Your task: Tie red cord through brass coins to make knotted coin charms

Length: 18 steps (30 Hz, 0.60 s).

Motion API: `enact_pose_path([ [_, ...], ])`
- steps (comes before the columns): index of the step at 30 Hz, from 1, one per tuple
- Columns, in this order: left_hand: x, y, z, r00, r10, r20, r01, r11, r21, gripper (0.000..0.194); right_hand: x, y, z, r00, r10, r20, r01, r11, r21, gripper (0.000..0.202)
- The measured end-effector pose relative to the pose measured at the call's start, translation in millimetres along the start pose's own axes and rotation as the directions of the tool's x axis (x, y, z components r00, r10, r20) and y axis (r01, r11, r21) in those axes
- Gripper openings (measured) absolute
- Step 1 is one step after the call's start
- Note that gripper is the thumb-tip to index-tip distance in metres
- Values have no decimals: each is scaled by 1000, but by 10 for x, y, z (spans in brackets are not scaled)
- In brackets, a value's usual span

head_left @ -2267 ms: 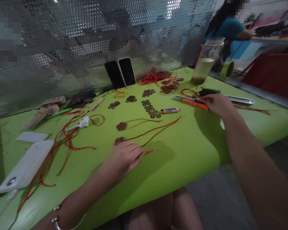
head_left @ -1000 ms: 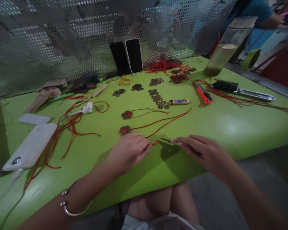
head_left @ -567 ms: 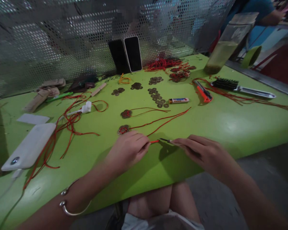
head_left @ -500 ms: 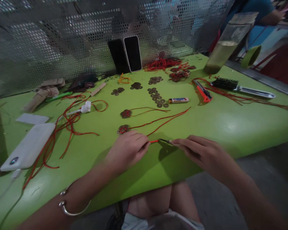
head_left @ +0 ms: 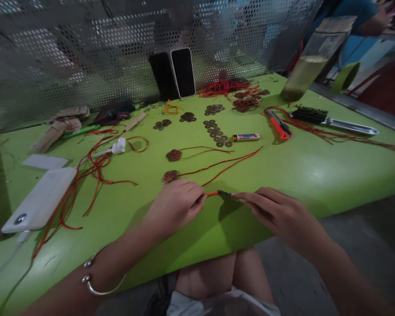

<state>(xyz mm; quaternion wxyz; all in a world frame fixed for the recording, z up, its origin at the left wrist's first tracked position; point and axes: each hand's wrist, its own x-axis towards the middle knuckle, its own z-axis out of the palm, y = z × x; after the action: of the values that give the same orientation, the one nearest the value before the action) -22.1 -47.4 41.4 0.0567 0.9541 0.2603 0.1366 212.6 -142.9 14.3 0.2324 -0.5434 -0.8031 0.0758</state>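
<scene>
My left hand (head_left: 177,204) pinches a short, bright red piece (head_left: 212,193) just above the table's front edge. Its tip meets a thin dark piece (head_left: 224,193), whose other end sits in the closed fingertips of my right hand (head_left: 273,208). What exactly these two pieces are is too small to tell. Right behind my left hand lies a cluster of coins (head_left: 170,177) bound with red cord, its two long strands (head_left: 217,164) stretching right. A second bound coin cluster (head_left: 174,155) rests farther back.
Several loose coins (head_left: 213,129), a battery (head_left: 246,137), a red cutter (head_left: 279,125) and a brush (head_left: 335,123) lie behind my hands. At left are a white device (head_left: 41,199) and tangled red cords (head_left: 97,166). A jar (head_left: 304,72) stands back right.
Both hands keep nearly the same pose. The red and dark pieces still meet end to end, with only a very slight shift of the dark one.
</scene>
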Motion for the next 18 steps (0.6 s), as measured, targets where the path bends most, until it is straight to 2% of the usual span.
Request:
enact_pose_path([
  [8, 10, -5, 6, 999, -40, 25, 41, 998, -39, 19, -32, 19, -39, 999, -47, -19, 46, 998, -53, 32],
  [12, 14, -4, 9, 997, -71, 39, 73, 996, -51, 17, -25, 42, -26, 997, -72, 21, 72, 997, -30, 32],
  [18, 20, 0, 4, 995, -89, 40, 91, 994, -54, 18, -14, 68, -65, 998, -53, 16, 53, 998, 25, 32],
])
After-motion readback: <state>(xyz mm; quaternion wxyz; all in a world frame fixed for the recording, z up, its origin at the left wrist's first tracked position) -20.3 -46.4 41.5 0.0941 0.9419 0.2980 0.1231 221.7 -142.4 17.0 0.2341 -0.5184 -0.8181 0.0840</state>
